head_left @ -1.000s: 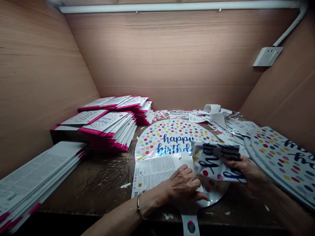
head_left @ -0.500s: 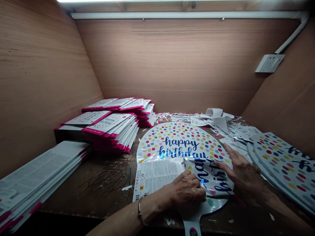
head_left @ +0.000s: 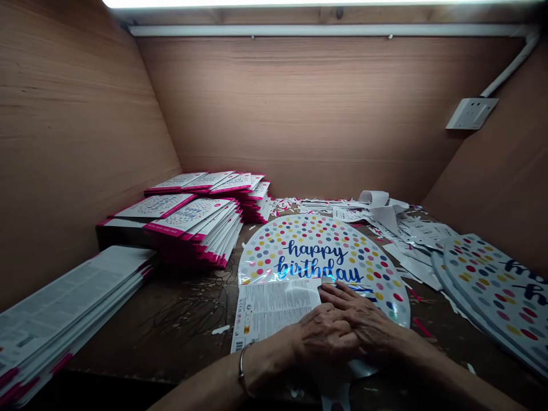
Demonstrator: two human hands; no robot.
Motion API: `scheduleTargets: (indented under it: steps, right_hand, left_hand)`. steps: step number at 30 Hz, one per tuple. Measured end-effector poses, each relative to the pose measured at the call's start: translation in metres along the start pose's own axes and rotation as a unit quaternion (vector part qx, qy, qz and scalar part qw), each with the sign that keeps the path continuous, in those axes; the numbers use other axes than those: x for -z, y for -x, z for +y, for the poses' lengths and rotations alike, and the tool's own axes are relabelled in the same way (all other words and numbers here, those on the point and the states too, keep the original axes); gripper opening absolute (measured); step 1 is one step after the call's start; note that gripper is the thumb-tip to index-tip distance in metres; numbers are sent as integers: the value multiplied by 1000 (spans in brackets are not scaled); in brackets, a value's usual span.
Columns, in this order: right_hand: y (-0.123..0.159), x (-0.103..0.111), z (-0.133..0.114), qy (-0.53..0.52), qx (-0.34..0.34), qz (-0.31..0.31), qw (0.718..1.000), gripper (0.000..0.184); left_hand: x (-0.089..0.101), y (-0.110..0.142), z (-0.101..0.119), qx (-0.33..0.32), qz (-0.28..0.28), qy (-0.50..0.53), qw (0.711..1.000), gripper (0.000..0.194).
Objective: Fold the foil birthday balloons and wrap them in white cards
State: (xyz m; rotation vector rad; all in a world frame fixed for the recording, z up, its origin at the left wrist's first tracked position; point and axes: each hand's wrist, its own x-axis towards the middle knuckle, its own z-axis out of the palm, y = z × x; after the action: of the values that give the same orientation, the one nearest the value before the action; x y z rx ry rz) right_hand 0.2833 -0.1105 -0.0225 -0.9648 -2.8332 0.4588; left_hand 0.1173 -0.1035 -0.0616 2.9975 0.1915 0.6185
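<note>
A round foil balloon [head_left: 321,251] lies flat on the dark wooden bench, printed with coloured dots and blue "happy birthday" lettering. A printed instruction card [head_left: 274,311] covers its lower left part. My left hand [head_left: 325,337] rests flat on the card's lower right corner, with a silver bangle [head_left: 242,362] on the wrist. Right beside it, my right hand [head_left: 363,314] lies on the foil, its fingers over the card's edge. A strip of blue lettering shows just above those fingers. The balloon's neck tab [head_left: 336,397] sticks out below my hands, mostly hidden.
Stacks of pink-edged balloon packs [head_left: 192,220] stand at the back left, and a pile of printed cards [head_left: 72,302] lies at the near left. Dotted foil balloons [head_left: 496,291] lie stacked at the right, beside paper scraps [head_left: 411,234]. Wooden walls [head_left: 299,120] enclose the bench.
The folded foil piece my right hand held up is now flat or gone under my hands. My right hand has moved left and down onto the balloon, next to my left hand.
</note>
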Motion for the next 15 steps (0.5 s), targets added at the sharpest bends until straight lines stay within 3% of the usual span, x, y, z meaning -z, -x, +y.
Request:
scheduleTargets:
  steps: [3, 6, 8, 11, 13, 15]
  right_hand:
    - [-14, -1, -9, -29, -13, 37, 999, 47]
    - [-26, -18, -10, -46, -75, 91, 992, 46]
    - [-30, -30, -9, -64, -115, 134, 982, 42]
    - [-31, -31, -9, -108, -129, 158, 973, 38]
    - [-26, -19, -10, -113, -91, 118, 982, 40]
    - [-19, -5, -11, -88, -26, 50, 995, 48]
  left_hand:
    - [14, -1, -1, -1, -22, 14, 1000, 17]
    - [41, 8, -6, 35, -65, 11, 997, 14]
    - [60, 28, -13, 140, -56, -39, 988, 17]
    - [80, 72, -24, 351, -62, -133, 925, 35]
    - [84, 99, -28, 419, -117, -135, 890, 50]
    - [82, 116, -31, 432, -158, -110, 881, 58]
